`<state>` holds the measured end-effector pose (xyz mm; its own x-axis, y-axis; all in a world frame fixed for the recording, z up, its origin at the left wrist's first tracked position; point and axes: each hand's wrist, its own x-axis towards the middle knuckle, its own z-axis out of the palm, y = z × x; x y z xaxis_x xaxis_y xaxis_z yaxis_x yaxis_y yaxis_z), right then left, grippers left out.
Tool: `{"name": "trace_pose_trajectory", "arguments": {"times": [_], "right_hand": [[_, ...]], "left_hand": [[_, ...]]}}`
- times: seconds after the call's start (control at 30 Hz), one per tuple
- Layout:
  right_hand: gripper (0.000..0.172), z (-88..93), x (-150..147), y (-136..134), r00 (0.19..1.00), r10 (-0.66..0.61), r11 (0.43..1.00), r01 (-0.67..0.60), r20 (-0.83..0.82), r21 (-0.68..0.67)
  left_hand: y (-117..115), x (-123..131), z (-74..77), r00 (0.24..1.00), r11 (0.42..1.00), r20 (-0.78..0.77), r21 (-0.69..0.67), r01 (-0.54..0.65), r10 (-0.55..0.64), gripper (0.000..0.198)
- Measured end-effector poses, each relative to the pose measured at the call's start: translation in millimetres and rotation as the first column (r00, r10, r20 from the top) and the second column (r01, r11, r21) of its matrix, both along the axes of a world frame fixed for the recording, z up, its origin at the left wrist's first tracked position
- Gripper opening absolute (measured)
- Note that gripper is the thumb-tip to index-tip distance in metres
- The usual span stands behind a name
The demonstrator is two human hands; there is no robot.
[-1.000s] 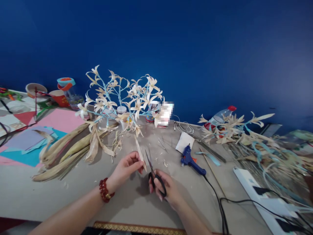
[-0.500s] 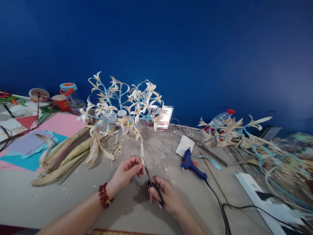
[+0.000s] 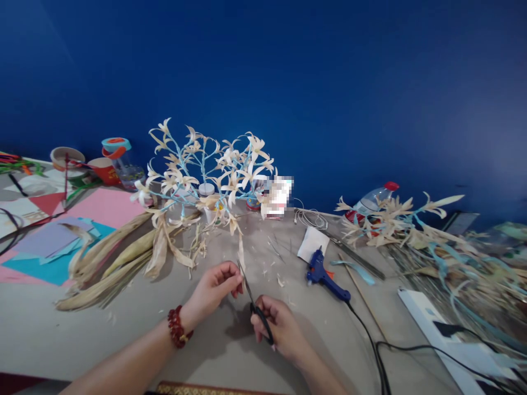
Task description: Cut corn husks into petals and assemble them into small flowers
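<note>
- Nearest, gripping black-handled scissors (image 3: 252, 305) in the right hand (image 3: 276, 325), with fingers curled through and around the handles; aiming the blades up and away, with no clear gap between them.
- Just left, pinching the lower end of a pale corn-husk strip (image 3: 241, 253) between thumb and index fingertip of the left hand (image 3: 219, 286), closed tight on it; curling the other fingers inward; wearing a red bead bracelet (image 3: 177, 327).
- Holding the strip upright above the tabletop (image 3: 102, 334), overlapping a drooping flower in view; cannot tell any touch there.
- Apparently at a trimming step, with blades laid along the strip; cannot tell any bite into the husk.
- Judged to call for a firm pinch, a slow squeeze of the handles and blade tips clear of the left fingertips.
- Farther right: a blue hot-glue gun (image 3: 325, 278), nozzle toward a white card (image 3: 313, 241).
- Farther left: dried corn husks (image 3: 127, 258) beside pink paper (image 3: 107, 208).
- Behind: husk-flower branches (image 3: 203, 156) on pale blue stems.
- Farthest: a deep blue wall (image 3: 263, 66).
</note>
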<state>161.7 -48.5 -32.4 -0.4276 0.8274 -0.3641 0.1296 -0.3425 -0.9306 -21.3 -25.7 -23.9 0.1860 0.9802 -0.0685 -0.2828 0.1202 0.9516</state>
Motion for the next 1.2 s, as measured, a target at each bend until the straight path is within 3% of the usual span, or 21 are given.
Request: {"name": "trace_pose_trajectory", "arguments": {"times": [0.6, 0.93, 1.03, 1.2], "right_hand": [[0.054, -7.1, 8.5, 2.5, 0.999, 0.003, 1.000, -0.002, -0.036, 0.031], [0.052, -6.5, 16.9, 6.2, 1.000, 0.009, 0.998, -0.009, 0.006, 0.057], [0.051, -4.7, 17.1, 7.0, 0.998, -0.052, 0.994, 0.050, 0.019, 0.101], [0.040, 6.4, 12.3, 7.7, 0.972, -0.191, 0.964, 0.212, -0.134, 0.163]], "left_hand": [[1.2, -2.1, 2.1, 0.998, 0.998, 0.005, -0.019, 0.055, -0.055, 0.029], [-0.2, -2.5, 4.1, 0.993, 0.997, -0.090, 0.009, 0.083, -0.081, 0.027], [-0.4, -2.8, 2.9, 0.991, 0.996, -0.099, 0.008, 0.092, -0.091, 0.025], [-6.2, 0.7, 3.1, 0.971, 0.978, -0.120, 0.008, 0.208, -0.205, 0.021]]}}
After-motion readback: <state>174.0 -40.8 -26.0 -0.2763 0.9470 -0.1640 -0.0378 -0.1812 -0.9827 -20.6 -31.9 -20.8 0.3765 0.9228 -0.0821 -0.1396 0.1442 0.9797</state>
